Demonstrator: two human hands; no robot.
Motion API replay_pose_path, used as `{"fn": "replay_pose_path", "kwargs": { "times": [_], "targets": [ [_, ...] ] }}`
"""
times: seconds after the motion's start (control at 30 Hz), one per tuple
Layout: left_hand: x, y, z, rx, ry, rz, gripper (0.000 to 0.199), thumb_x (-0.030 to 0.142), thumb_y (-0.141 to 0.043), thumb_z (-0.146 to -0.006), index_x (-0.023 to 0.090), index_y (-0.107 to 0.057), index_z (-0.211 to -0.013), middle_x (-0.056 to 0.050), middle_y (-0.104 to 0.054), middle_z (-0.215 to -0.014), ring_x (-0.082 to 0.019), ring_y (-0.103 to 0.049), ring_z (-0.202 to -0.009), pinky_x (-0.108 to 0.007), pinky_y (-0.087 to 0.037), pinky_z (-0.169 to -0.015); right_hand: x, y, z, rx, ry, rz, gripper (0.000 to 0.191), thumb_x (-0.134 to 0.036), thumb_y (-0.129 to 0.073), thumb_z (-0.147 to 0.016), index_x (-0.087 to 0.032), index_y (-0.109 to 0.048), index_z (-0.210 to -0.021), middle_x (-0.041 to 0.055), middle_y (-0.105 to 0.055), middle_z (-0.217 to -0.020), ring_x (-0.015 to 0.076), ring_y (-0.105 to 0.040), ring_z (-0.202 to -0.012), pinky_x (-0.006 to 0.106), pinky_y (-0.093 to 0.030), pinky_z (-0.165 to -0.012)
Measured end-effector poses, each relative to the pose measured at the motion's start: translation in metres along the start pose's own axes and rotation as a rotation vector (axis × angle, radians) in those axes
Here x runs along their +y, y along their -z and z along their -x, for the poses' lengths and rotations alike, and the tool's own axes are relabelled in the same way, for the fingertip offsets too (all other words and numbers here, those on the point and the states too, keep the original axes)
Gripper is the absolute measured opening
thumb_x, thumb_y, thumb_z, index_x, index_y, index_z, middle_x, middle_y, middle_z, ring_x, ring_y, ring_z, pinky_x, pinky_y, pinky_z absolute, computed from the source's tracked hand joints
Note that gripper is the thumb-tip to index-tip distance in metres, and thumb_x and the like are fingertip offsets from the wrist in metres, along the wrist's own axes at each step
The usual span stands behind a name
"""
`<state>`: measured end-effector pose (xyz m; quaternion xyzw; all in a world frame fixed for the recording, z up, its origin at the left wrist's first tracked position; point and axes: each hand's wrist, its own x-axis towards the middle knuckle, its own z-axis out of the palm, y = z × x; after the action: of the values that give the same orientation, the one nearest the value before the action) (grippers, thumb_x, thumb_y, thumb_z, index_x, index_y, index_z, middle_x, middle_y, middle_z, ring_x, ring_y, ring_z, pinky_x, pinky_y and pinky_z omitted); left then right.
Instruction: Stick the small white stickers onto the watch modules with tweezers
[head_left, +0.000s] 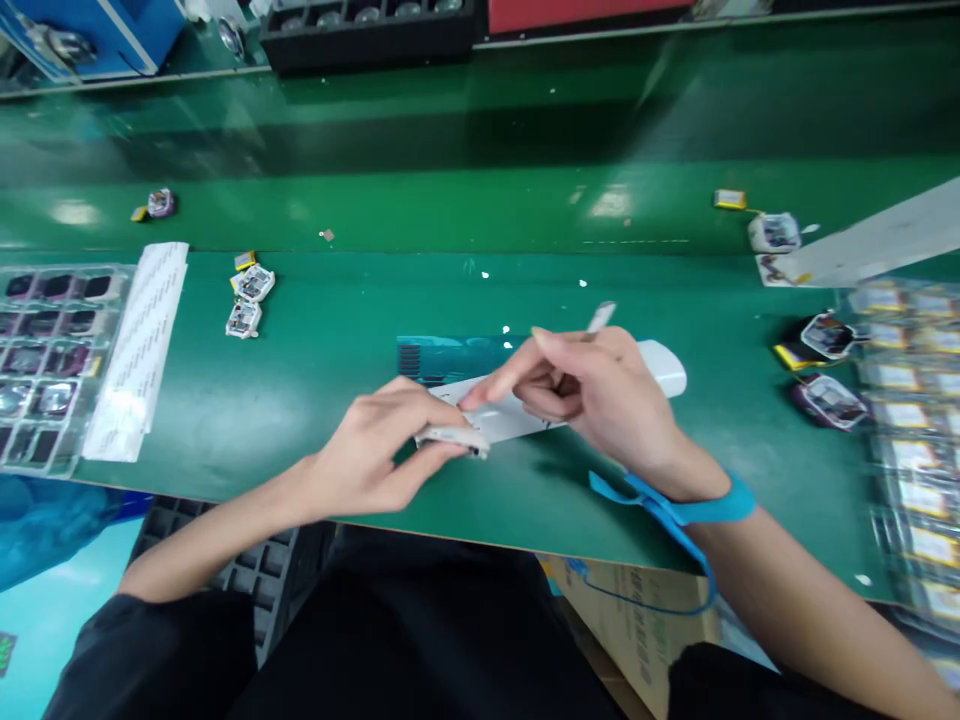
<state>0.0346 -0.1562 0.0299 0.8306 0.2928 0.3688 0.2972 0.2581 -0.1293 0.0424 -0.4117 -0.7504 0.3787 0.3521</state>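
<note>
My left hand [394,445] pinches a small white device housing [454,437] on edge between thumb and fingers, just above the bench. Close by on the right, my right hand [600,385] is curled round a slim pale tool [601,316], whose end sticks out above the knuckles; its kind is unclear. The right index fingertip reaches to the housing's upper edge; whether it touches cannot be made out. Beneath both hands lie a white strip [517,420] and a translucent teal sheet [450,352] with dark bars. A blue wrist strap [720,505] circles my right wrist.
Opened device housings with yellow batteries lie left [253,283] and right [827,338] on the green bench [322,350]. Clear trays of parts stand at the left [67,385] and right [911,420]. White printed sheets [139,350] lie beside the left tray. A black holder [375,40] sits on the shelf.
</note>
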Motion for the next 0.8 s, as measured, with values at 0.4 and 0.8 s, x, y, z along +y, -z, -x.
{"fn": "replay_pose_path", "kwargs": {
  "times": [0.4, 0.8],
  "targets": [
    [-0.005, 0.003, 0.038, -0.394, -0.023, -0.215, 0.013, 0.013, -0.046, -0.102, 0.015, -0.055, -0.111, -0.015, -0.068, -0.135, -0.025, -0.06, -0.134, -0.047, -0.051, -0.113, 0.033, -0.005, 0.03, 0.048, -0.341, -0.397, 0.055, -0.063, -0.052, -0.098, -0.02, -0.072, -0.071, 0.0043, -0.07, -0.063, 0.0145, -0.064, -0.049, 0.027, -0.052, -0.047],
    [-0.008, 0.002, 0.042, -0.385, -0.077, -0.269, 0.014, 0.01, -0.05, -0.098, 0.015, -0.058, -0.108, -0.014, -0.068, -0.137, -0.026, -0.061, -0.133, -0.047, -0.049, -0.116, 0.028, -0.011, 0.052, 0.12, -0.326, -0.247, 0.038, -0.046, -0.062, -0.098, -0.022, -0.073, -0.071, 0.003, -0.076, -0.071, 0.0152, -0.072, -0.058, 0.026, -0.064, -0.059]
  ]
}}
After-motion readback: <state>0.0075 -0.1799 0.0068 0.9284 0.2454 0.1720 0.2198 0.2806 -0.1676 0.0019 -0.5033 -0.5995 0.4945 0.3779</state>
